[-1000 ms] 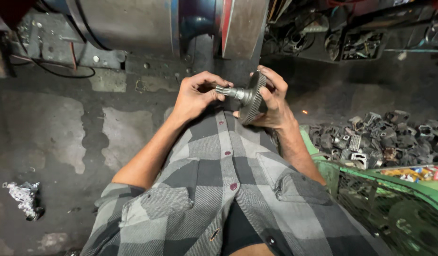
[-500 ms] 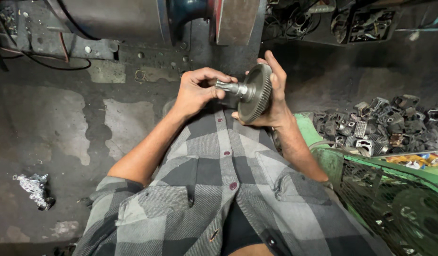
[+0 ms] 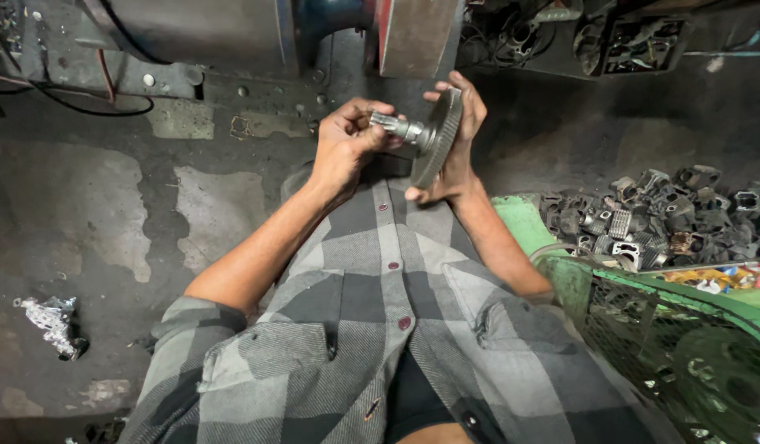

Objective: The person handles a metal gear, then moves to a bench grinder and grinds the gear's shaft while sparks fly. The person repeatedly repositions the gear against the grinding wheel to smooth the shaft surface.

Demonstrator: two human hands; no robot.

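I hold a metal gear wheel with a short shaft [image 3: 433,140] in front of my chest, over my grey checked shirt. My left hand [image 3: 347,148] grips the shaft end, fingers curled around it. My right hand [image 3: 458,144] cups the toothed wheel from behind, fingers spread along its rim. The wheel stands on edge, with its shaft pointing left.
A large machine with a grey drum and a red part [image 3: 314,33] stands ahead on the stained concrete floor [image 3: 108,205]. A heap of grey metal castings [image 3: 668,214] lies at right, beside a green mesh guard [image 3: 684,345]. Crumpled foil [image 3: 51,325] lies at left.
The gear wheel has turned more edge-on in my hands. Both hands keep their hold on it, and my view has shifted slightly.
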